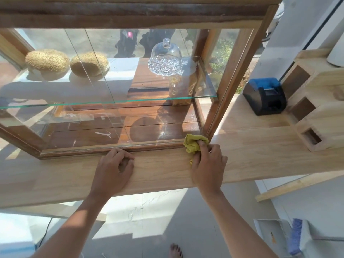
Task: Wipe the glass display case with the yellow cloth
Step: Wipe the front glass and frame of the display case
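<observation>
While the right hand (208,164) grips the yellow cloth (193,144), the left hand (115,166) lies clenched, seemingly empty.

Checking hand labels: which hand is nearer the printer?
Right. The right hand holds the cloth at the case's lower right corner, below and left of the printer; the left hand rests on the counter farther left.

no text, label or number can be read anywhere.
</observation>
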